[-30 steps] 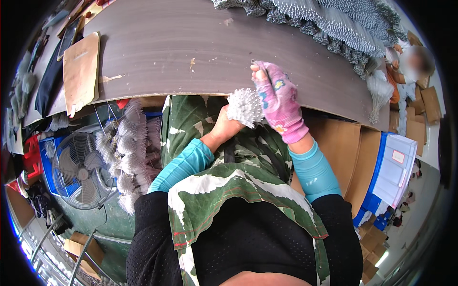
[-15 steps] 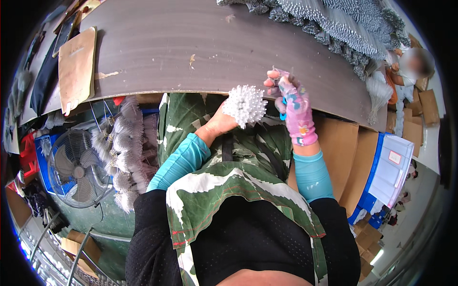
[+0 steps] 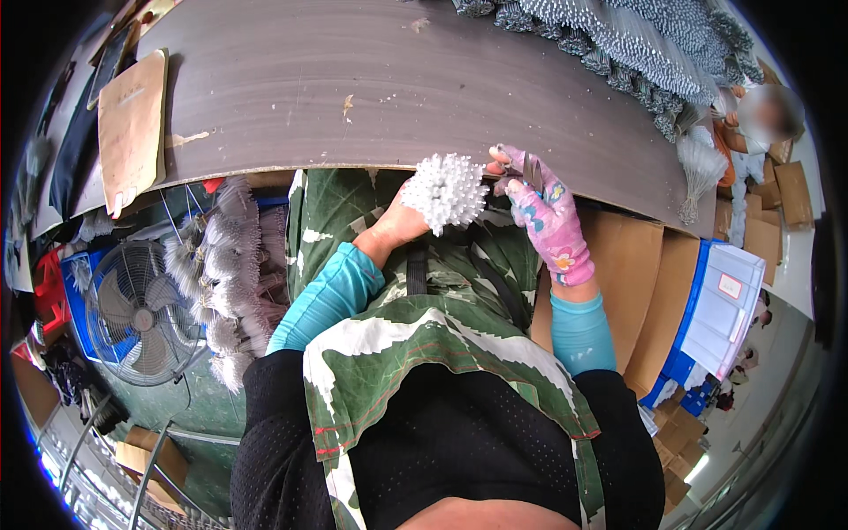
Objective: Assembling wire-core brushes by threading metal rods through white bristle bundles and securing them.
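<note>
My left hand point(image 3: 399, 221), bare below a turquoise sleeve, is closed around a bundle of thin stems with white, knobbly tips point(image 3: 444, 193). The tips fan out in a round head, and most of the stems are hidden beneath it. Just right of the bundle, apart from it, my right hand point(image 3: 549, 212) wears a pink flowered fingerless glove. Its fingers are closed on a small tool like snips point(image 3: 533, 171), with metal points sticking up and a bit of blue on it. Both hands are over my lap at the table's near edge.
Piles of silvery wire bundles point(image 3: 609, 44) cover the far right of the grey table point(image 3: 291, 97). A brown paper folder point(image 3: 132, 124) lies at left. Below are a fan point(image 3: 146, 314) and hanging white bundles point(image 3: 231, 265); cardboard point(image 3: 609, 274) stands at right. Another person sits far right.
My right hand has turned, so the metal points of the snips now show upward and less blue is visible. The left hand and bundle have shifted slightly left and up.
</note>
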Action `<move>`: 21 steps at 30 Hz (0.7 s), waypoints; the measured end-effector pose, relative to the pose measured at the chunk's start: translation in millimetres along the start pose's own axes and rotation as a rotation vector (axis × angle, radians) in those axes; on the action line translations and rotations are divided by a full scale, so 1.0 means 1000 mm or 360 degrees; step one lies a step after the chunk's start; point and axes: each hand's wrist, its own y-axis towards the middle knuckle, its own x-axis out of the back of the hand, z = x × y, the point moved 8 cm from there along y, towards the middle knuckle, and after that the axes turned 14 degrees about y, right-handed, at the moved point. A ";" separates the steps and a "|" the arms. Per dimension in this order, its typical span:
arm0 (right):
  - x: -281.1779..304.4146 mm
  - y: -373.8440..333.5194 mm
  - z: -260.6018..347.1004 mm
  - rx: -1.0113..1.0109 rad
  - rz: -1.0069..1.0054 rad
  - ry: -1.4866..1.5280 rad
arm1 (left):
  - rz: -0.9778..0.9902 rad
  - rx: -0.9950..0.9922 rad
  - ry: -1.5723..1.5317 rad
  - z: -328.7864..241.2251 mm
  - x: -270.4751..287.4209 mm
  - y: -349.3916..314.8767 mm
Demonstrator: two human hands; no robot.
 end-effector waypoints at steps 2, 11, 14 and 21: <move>-0.001 -0.001 0.002 -0.0015 0.0015 -0.0003 | 0.0029 0.0100 -0.0221 0.007 -0.002 -0.003; -0.012 -0.005 0.004 0.0012 0.0226 -0.0032 | 0.0048 -0.0149 -0.0144 -0.040 0.014 0.008; -0.014 -0.003 -0.001 -0.0042 0.0248 0.0009 | -0.0001 -0.0206 0.0104 -0.029 0.010 0.006; -0.031 0.006 -0.005 -0.0017 0.0438 -0.0033 | -0.0120 -0.0465 0.0743 -0.032 0.006 -0.001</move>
